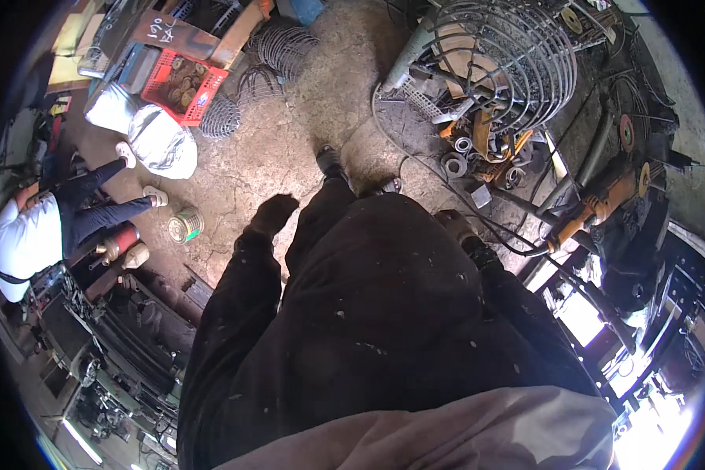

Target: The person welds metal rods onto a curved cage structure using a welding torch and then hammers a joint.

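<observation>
My left hand point(274, 214), in a dark glove, hangs beside my left leg over the concrete floor. Its fingers look loosely stretched, and I see nothing in them. On the other side, my right hand point(456, 225) hangs close to my right thigh, its fingers too dim to tell whether they are closed. A black cable point(493, 229) runs past it toward an orange angle grinder point(591, 205) on the right. Several metal rings point(454, 164) lie on the floor ahead of that hand. My feet point(330, 162) stand on the concrete.
A large round wire cage point(517, 66) rises at the front right. Coiled wire rings point(283, 52), a red plastic crate point(178, 86) and a white sack point(163, 142) sit at the front left. Nearer are a can point(185, 225) and a person in a white shirt point(35, 235).
</observation>
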`<state>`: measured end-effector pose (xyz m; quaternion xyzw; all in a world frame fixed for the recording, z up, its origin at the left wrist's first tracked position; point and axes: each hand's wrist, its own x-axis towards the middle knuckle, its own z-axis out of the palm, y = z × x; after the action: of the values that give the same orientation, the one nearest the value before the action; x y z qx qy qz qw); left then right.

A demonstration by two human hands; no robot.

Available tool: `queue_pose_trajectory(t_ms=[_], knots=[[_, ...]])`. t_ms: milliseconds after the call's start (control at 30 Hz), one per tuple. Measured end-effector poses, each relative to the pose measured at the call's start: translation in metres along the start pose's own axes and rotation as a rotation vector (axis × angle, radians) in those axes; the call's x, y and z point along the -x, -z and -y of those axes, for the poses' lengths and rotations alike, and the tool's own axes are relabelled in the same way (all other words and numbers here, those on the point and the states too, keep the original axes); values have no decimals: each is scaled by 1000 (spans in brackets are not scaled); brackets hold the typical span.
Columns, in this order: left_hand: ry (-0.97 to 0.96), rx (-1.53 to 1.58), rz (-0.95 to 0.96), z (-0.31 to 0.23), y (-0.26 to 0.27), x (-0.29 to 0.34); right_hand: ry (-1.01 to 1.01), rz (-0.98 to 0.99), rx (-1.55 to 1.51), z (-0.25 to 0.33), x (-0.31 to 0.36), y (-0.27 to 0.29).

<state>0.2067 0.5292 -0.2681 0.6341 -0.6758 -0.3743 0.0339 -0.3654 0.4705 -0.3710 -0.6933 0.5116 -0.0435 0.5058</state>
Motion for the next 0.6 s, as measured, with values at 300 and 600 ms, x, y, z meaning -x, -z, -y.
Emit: queue_pose_trajectory(t_ms=[300, 600], knots=[[97, 327, -68, -7, 2, -5, -635, -34, -234, 131, -17, 39], [910, 1034, 155, -32, -26, 94, -500, 112, -170, 65, -10, 11]])
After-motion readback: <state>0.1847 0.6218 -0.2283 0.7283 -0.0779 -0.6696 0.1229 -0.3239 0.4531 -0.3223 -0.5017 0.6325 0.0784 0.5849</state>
